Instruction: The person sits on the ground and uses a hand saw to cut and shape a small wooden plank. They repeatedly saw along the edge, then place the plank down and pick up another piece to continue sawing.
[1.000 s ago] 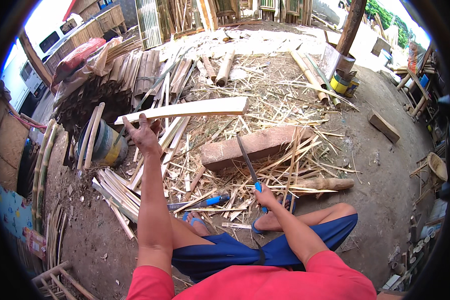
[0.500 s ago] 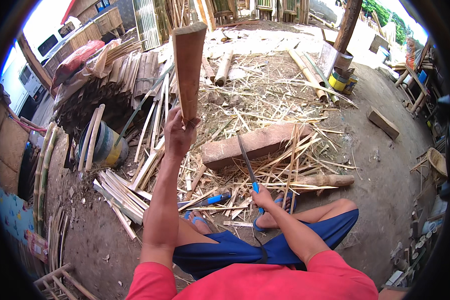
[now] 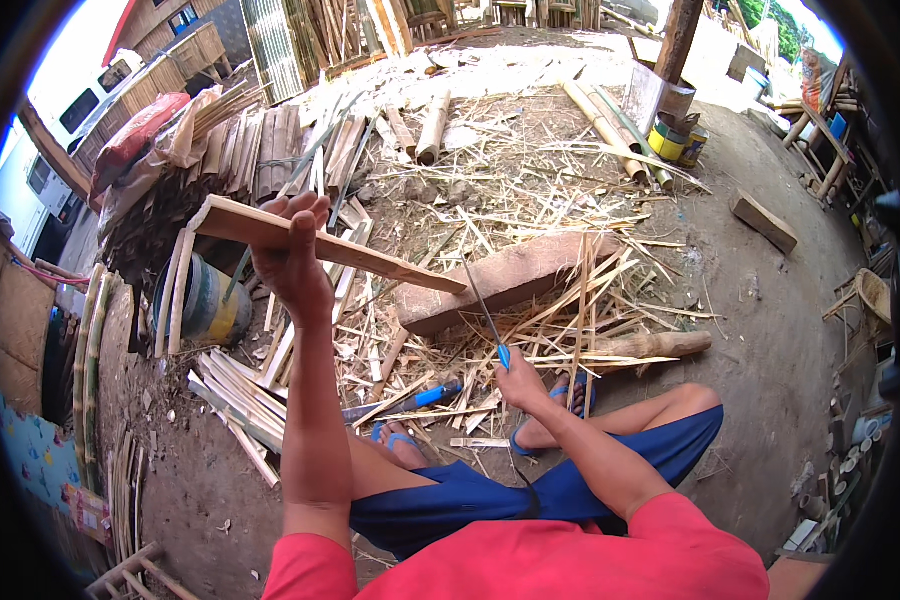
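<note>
slat (image 3: 380, 262) in left fingers (image 3: 302, 240), knife (image 3: 485, 313) in right (image 3: 517, 378)

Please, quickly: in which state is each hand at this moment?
Left hand: closed on a long, flat, light-brown bamboo strip.
Right hand: closed around the blue handle of a long, thin metal blade.

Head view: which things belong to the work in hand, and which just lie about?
In use:
flat brown bamboo strip, left hand
long blue-handled metal knife, right hand
probably thick brown wooden block

Lying about:
other long blue-handled tool
round yellow-banded bucket
</note>
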`<move>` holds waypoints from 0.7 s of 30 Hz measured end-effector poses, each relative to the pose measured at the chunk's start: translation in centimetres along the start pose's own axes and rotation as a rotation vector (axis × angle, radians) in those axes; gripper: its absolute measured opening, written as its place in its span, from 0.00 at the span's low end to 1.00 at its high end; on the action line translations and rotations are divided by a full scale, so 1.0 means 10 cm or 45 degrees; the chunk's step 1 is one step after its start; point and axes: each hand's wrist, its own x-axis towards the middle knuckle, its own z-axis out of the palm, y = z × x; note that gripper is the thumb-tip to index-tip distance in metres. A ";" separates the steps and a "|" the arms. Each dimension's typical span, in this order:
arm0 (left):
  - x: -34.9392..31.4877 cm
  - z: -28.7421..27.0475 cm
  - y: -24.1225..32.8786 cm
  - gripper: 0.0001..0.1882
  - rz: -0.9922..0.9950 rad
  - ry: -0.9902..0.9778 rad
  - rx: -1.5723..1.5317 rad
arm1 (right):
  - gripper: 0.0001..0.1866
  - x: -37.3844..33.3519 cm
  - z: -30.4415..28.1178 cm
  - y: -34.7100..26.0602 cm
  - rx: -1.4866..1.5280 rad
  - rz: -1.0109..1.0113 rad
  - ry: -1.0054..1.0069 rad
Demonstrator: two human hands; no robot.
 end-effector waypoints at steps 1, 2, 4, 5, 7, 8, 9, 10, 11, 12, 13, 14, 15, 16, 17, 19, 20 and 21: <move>0.03 0.02 0.10 0.17 -0.011 0.005 -0.066 | 0.23 -0.05 -0.07 -0.21 -0.039 0.045 -0.042; 0.02 0.06 0.16 0.15 -0.059 -0.041 -0.110 | 0.22 -0.11 -0.14 -0.44 0.029 -0.139 -0.053; -0.04 0.13 0.22 0.13 -0.086 0.012 -0.093 | 0.22 -0.23 -0.17 -0.84 0.114 -0.463 0.000; -0.08 0.16 0.23 0.12 -0.080 0.057 -0.062 | 0.21 -0.28 -0.14 -0.98 0.206 -0.749 0.118; -0.13 0.21 0.26 0.12 -0.092 0.076 -0.043 | 0.20 -0.27 -0.04 -1.09 0.141 -0.787 0.119; -0.15 0.24 0.27 0.13 -0.074 0.105 -0.003 | 0.20 -0.21 0.02 -1.06 0.160 -0.960 0.161; -0.16 0.27 0.28 0.13 -0.069 0.097 0.032 | 0.19 -0.09 0.07 -1.00 0.086 -0.647 0.152; -0.18 0.29 0.30 0.13 -0.071 0.085 0.035 | 0.19 0.11 0.10 -0.93 0.037 -0.442 0.157; -0.18 0.31 0.33 0.13 -0.064 0.124 0.014 | 0.19 0.32 0.14 -0.85 -0.036 -0.152 0.106; -0.20 0.36 0.32 0.13 -0.024 0.137 0.038 | 0.18 0.49 0.09 -0.74 -0.128 -0.154 0.118; -0.22 0.39 0.32 0.11 0.012 0.015 0.049 | 0.17 0.60 0.06 -0.68 -0.276 0.033 0.050; -0.22 0.41 0.33 0.11 0.043 0.030 0.103 | 0.17 0.67 0.07 -0.68 -0.074 -0.033 0.031; -0.23 0.43 0.32 0.11 0.072 -0.027 0.113 | 0.18 0.69 0.03 -0.68 0.075 0.004 -0.024; -0.23 0.42 0.32 0.10 0.028 0.055 0.131 | 0.18 0.65 0.02 -0.72 0.269 0.049 -0.079; -0.23 0.42 0.30 0.10 0.001 0.072 0.113 | 0.18 0.56 0.00 -0.79 0.178 -0.100 -0.061; -0.20 0.39 0.28 0.10 -0.016 0.109 0.075 | 0.17 0.29 -0.07 -0.96 0.116 -0.484 -0.009; -0.19 0.37 0.28 0.09 -0.016 0.130 0.064 | 0.17 0.15 -0.07 -1.06 0.100 -0.612 0.078; -0.18 0.35 0.28 0.09 -0.014 0.151 0.052 | 0.17 0.03 -0.08 -1.15 0.138 -0.867 0.121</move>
